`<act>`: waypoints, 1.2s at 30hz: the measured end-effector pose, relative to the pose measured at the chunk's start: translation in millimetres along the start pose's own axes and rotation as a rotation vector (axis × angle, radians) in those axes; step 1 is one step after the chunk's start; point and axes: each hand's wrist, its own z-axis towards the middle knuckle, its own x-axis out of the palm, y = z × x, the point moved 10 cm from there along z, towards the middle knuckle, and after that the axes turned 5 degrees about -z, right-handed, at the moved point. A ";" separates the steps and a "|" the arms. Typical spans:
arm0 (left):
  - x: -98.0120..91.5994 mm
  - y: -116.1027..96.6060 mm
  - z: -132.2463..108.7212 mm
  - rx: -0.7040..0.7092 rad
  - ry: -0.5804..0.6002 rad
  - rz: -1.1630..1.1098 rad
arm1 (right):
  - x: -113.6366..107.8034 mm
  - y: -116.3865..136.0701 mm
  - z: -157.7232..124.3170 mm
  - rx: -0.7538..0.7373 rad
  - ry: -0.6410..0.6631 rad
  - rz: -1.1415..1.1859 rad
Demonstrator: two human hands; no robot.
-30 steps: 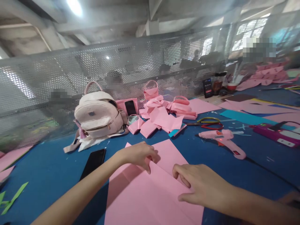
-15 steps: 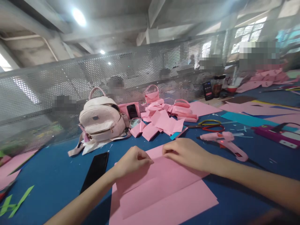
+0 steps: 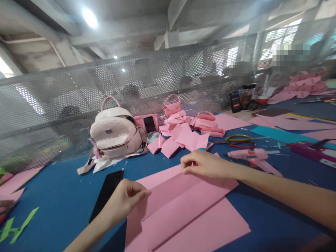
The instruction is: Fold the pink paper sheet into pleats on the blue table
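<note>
A pink sheet (image 3: 183, 206), possibly paper or thin foam, lies creased lengthwise on top of another pink sheet (image 3: 228, 224). My left hand (image 3: 126, 201) is closed, thumb and fingers pinching the folded sheet near its left end. At the far edge, my right hand (image 3: 202, 166) has its fingers curled down onto the same sheet; the fingertips are partly hidden. A black phone (image 3: 106, 192) lies on the table just beyond my left wrist. Beyond my right forearm is a pink glue gun (image 3: 256, 155) with a red light showing.
A pale backpack (image 3: 114, 129) leans by a perforated metal screen (image 3: 157, 73). Several small pink folded pieces (image 3: 183, 134) are piled beside it. Scissors (image 3: 238, 140), a purple device (image 3: 312, 150) and a teal strip (image 3: 283, 134) lie right. Green strips (image 3: 25, 227) lie left.
My left hand has slid left and toward me along the fold, to the sheet's left end. The folded sheet has shifted slightly right, and my right hand stays at its far edge.
</note>
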 end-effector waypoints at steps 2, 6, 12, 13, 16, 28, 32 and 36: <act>-8.4 12.4 -9.4 -0.052 -0.044 -0.014 | -2.0 -5.7 0.8 0.000 0.018 0.033; -20.5 36.3 -28.3 -0.178 -0.080 -0.033 | -9.9 -16.0 -1.1 -0.009 0.048 0.053; -27.4 47.2 -43.9 -0.217 -0.087 -0.046 | -33.3 -24.5 -11.9 0.005 0.020 -0.088; -26.1 46.6 -43.4 -0.217 -0.081 -0.061 | -38.1 -24.2 -13.3 0.003 0.001 -0.124; -24.0 41.7 -39.2 -0.210 -0.092 -0.082 | -53.4 -25.9 -17.2 0.022 -0.073 -0.264; -21.2 53.5 -26.3 -0.156 -0.100 -0.144 | -87.0 -16.6 -43.8 0.043 -0.340 -0.385; -4.9 56.0 -9.8 -0.151 -0.077 -0.194 | -11.0 24.2 -40.4 -0.167 -0.040 -0.290; -7.6 46.8 -7.6 -0.053 -0.125 0.052 | 54.7 39.0 -50.3 -0.300 0.256 -0.207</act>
